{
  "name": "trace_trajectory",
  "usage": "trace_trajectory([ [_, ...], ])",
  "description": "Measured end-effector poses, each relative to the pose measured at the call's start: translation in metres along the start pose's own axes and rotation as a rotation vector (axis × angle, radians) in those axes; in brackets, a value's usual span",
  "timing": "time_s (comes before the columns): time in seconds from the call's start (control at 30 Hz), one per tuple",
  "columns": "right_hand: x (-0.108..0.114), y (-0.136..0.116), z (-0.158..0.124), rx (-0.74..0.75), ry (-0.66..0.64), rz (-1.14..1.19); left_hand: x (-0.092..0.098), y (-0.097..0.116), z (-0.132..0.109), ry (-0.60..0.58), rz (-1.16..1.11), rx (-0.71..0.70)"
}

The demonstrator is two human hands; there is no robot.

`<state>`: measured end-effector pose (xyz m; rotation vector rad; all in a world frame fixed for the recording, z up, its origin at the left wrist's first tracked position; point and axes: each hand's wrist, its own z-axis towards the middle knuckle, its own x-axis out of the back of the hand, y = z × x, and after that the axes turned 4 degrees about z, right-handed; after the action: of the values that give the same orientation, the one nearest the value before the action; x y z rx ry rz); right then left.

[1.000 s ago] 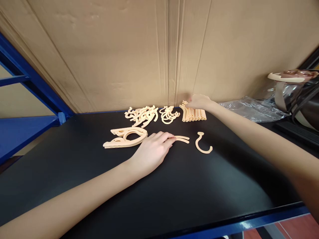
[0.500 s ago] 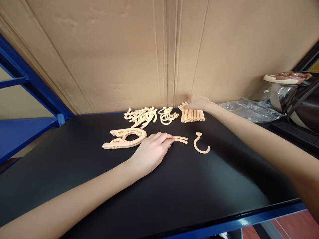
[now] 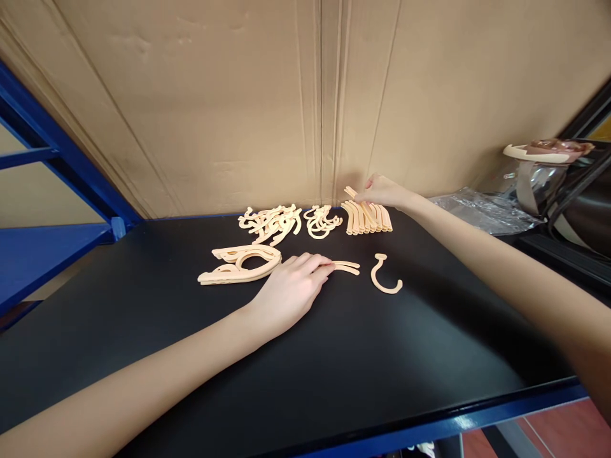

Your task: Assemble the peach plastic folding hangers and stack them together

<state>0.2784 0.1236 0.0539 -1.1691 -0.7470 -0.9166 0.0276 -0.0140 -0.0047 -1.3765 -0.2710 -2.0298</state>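
Apparently a workshop or storeroom: blue metal shelving [image 3: 52, 257], black worktop [image 3: 334, 388], tall brown cardboard [image 3: 214, 114] behind.

Spread across a black, blue-edged counter [image 3: 305, 394]: pale hanger-like frame [image 3: 224, 276] just left of the left fingers [image 3: 319, 261], ends of two thin curved strips [image 3: 351, 270] at their tips, single hook [image 3: 386, 291] farther right. Lined up beneath the right fingers [image 3: 370, 196], row of curved tubes [image 3: 367, 224]; heaped to their left, tangle of hooks [image 3: 321, 225], then pile of curved pieces [image 3: 279, 224]. Lying to the right of the right fingers, crumpled clear plastic [image 3: 487, 213].
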Motion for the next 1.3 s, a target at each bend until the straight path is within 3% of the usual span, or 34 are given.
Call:
trace_trajectory([
  [0.13, 0.003, -0.011, -0.022, 0.057, -0.051, 0.027, 0.0, 0.0, 0.001, 0.004, -0.026, 0.01],
  [0.27, -0.003, -0.03, -0.052, 0.336, -0.079, -0.083, 0.002, 0.001, 0.001, 0.011, -0.067, -0.016],
  [0.4, -0.014, -0.044, -0.07, 0.486, -0.149, -0.207, 0.002, 0.002, 0.001, 0.029, -0.069, -0.041],
  [0.5, -0.023, -0.05, -0.073, 0.559, -0.216, -0.166, 0.003, 0.002, 0.001, 0.041, -0.076, -0.061],
  [0.93, -0.044, -0.049, -0.072, 0.669, -0.287, 0.054, 0.002, 0.001, -0.001, 0.084, -0.092, -0.085],
  [1.3, -0.037, -0.023, -0.08, 0.65, -0.257, 0.112, 0.003, 0.002, 0.001, 0.058, -0.064, -0.079],
])
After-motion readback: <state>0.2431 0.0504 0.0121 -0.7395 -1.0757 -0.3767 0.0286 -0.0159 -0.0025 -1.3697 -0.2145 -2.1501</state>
